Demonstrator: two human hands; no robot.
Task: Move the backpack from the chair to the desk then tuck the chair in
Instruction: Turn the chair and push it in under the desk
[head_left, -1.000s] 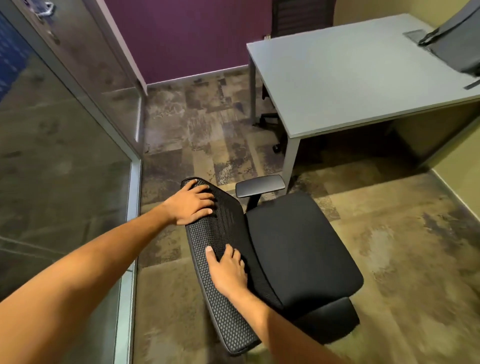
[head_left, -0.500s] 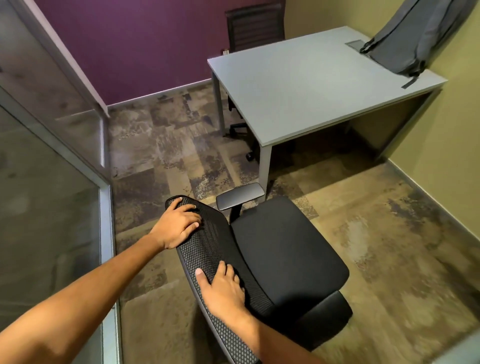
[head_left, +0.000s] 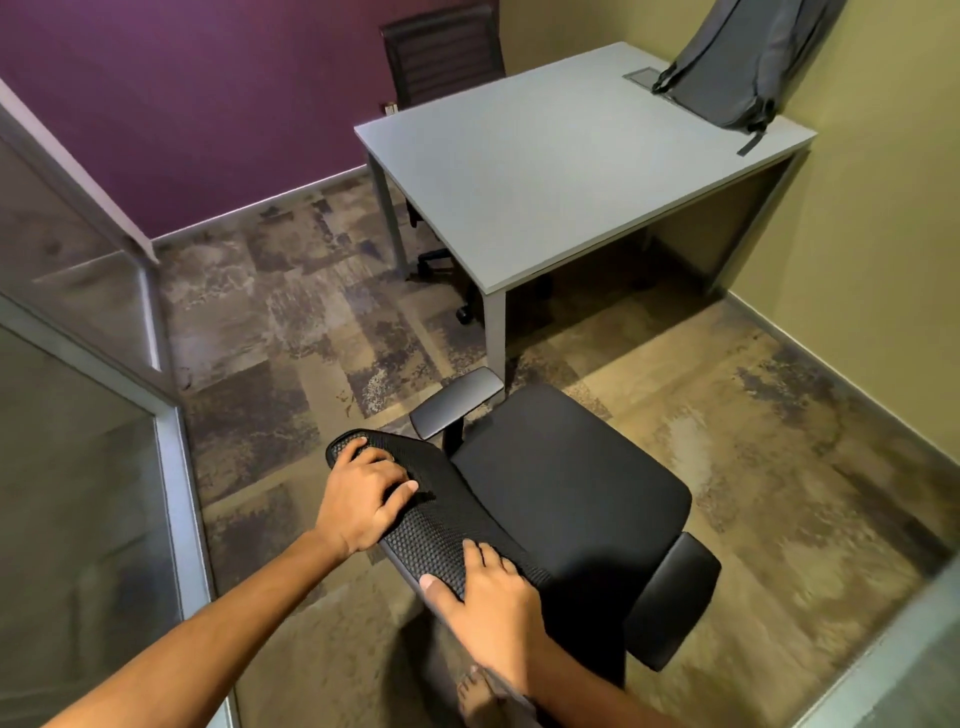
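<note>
While both hands rest on the mesh backrest of the black chair, the fingers of the left hand lie curled over the top edge near its upper corner, thumb hidden behind the frame — a loose wrap, not a tight fist. The right hand sits lower along the same edge, at about 5 o'clock from the left one, its fingers spread nearly flat on the mesh and the thumb pressed along the outer rim. Neither hand holds anything but the backrest.

Beyond the hands, the seat is bare, facing roughly toward 1 o'clock, with one armrest at 12 o'clock from the left hand and the other at 3 o'clock from the right. The chair stands out on the patterned carpet, apart from the grey counter, whose near leg is just beyond the upper armrest.

Farther out, the grey backpack stands on the counter's far right corner at about 1 o'clock — leaning against the yellow-green wall, a strap trailing toward the counter's edge. A second dark chair is on the far side, against the purple wall. A glass partition runs along 9 o'clock.
</note>
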